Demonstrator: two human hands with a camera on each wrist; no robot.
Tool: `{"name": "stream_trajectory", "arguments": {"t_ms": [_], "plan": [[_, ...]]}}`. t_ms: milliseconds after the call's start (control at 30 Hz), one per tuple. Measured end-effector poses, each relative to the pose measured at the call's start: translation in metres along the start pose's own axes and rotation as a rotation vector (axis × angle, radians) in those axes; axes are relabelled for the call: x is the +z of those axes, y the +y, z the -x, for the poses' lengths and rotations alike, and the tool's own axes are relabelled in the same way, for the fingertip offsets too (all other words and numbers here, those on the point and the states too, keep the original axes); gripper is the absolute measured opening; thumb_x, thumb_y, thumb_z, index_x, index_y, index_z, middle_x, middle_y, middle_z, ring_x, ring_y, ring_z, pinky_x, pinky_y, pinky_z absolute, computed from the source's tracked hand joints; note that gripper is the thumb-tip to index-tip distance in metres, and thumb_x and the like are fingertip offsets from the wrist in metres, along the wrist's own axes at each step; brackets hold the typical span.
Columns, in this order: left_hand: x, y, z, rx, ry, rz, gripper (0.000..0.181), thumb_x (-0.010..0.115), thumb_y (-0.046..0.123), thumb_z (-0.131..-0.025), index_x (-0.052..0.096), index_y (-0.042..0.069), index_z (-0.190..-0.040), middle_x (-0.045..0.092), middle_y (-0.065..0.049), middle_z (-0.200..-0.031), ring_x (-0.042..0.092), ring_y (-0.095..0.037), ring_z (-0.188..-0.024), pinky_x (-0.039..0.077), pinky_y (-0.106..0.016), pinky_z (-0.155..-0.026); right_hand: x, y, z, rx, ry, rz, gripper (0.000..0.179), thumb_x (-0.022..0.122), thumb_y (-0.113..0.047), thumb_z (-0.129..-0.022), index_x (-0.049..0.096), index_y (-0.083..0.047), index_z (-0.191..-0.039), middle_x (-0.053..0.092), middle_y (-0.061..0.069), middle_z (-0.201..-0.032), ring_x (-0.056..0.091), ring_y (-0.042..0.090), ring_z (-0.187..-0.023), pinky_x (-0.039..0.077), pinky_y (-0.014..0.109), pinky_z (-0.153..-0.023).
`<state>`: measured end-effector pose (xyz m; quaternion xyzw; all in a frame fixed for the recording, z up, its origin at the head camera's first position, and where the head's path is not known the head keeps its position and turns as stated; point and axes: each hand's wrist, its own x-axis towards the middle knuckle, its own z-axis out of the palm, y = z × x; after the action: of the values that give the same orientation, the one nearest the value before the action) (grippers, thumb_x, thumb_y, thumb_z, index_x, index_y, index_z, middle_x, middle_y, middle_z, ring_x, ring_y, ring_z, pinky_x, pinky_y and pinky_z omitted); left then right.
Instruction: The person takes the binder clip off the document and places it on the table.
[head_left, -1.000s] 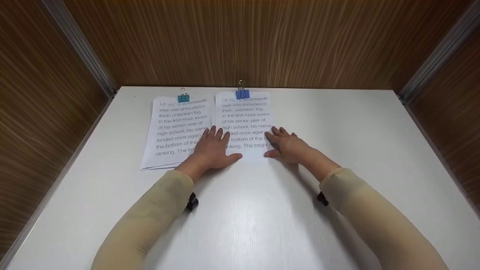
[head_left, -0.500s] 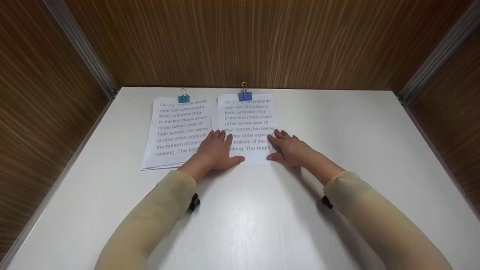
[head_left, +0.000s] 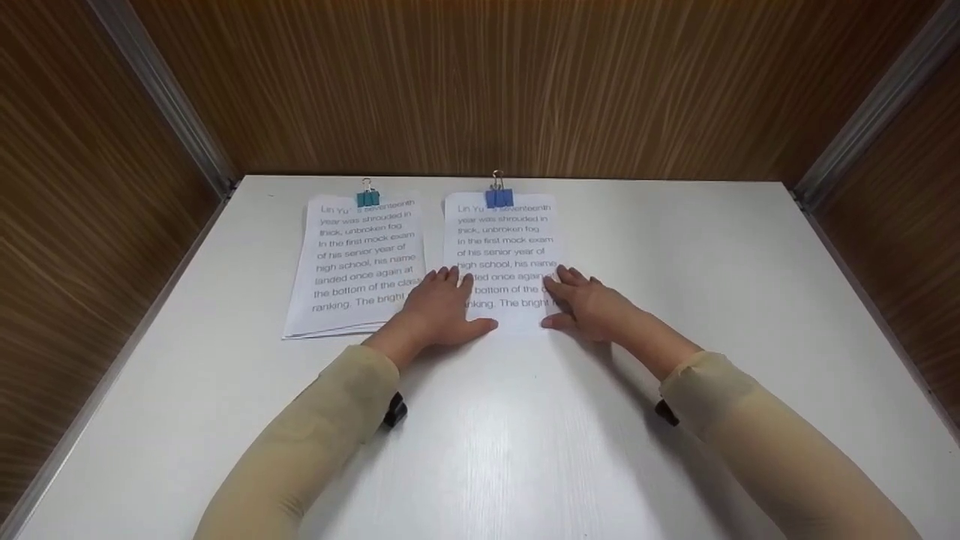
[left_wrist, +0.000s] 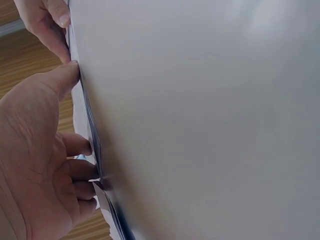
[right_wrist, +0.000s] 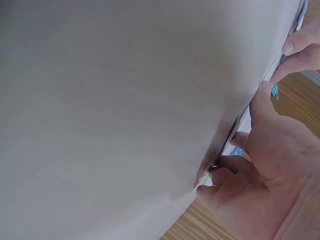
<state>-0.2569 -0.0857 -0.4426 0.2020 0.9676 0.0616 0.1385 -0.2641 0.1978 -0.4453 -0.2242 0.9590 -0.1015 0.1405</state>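
Observation:
A stack of printed sheets [head_left: 510, 251] topped by a blue binder clip [head_left: 499, 198] lies between my hands. My left hand [head_left: 442, 307] rests over its lower left edge, fingers pointing away, thumb on the bottom margin. At the lower right edge, my right hand [head_left: 596, 307] touches the same stack with its fingers and thumb. To the left lies a second stack of printed sheets [head_left: 352, 255] with a teal binder clip [head_left: 368, 198]. My left hand partly covers that stack's lower right corner. Both wrist views show the fingers touching the paper edges, apparently without gripping.
Both stacks lie on a white table [head_left: 480, 450], near its far edge. Wood-grain panels [head_left: 495, 90] stand behind the table and at both sides, with metal strips at the corners. A black wrist strap [head_left: 395, 410] shows under the left sleeve.
Both hands and the blue-clipped stack have slid to the right and slightly toward me. The gap between the two stacks is wider. The teal-clipped stack has stayed in place.

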Motion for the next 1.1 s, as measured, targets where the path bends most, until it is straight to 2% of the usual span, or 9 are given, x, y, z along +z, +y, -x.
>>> {"name": "stream_trajectory", "arguments": {"t_ms": [367,700,1000,1100], "plan": [[0.005,0.012,0.006,0.001,-0.007,-0.009,0.102,0.047,0.073,-0.1,0.026,-0.001,-0.166,0.023,-0.028,-0.171,0.019,-0.042,-0.16,0.013,-0.047,-0.131,0.006,0.001,0.013,-0.018,0.032,0.015,0.084,0.07,-0.048,-0.101,0.036,-0.003,-0.164,0.024,0.026,-0.17,0.022,0.044,-0.158,0.024,0.061,-0.125],[0.007,0.028,0.014,0.005,-0.015,-0.023,0.103,0.047,0.074,-0.1,0.026,-0.003,-0.166,0.023,-0.029,-0.17,0.019,-0.043,-0.16,0.012,-0.048,-0.131,0.008,0.006,0.029,-0.03,0.031,-0.006,0.085,0.073,-0.045,-0.1,0.036,-0.002,-0.164,0.022,0.023,-0.171,0.02,0.043,-0.159,0.022,0.06,-0.126],[0.01,0.037,0.02,0.02,-0.016,-0.046,0.104,0.047,0.074,-0.099,0.028,-0.003,-0.165,0.026,-0.03,-0.169,0.022,-0.044,-0.159,0.015,-0.049,-0.13,0.011,0.005,0.042,-0.016,0.025,-0.013,0.086,0.073,-0.047,-0.099,0.037,-0.004,-0.164,0.024,0.023,-0.171,0.028,0.052,-0.153,0.032,0.067,-0.12],[0.011,0.04,0.023,0.02,-0.018,-0.054,0.104,0.047,0.075,-0.098,0.029,-0.003,-0.165,0.027,-0.03,-0.169,0.023,-0.044,-0.159,0.016,-0.049,-0.13,0.011,0.003,0.048,-0.02,0.032,0.003,0.086,0.074,-0.047,-0.099,0.038,-0.004,-0.164,0.026,0.024,-0.171,0.029,0.051,-0.153,0.032,0.066,-0.119]]}}
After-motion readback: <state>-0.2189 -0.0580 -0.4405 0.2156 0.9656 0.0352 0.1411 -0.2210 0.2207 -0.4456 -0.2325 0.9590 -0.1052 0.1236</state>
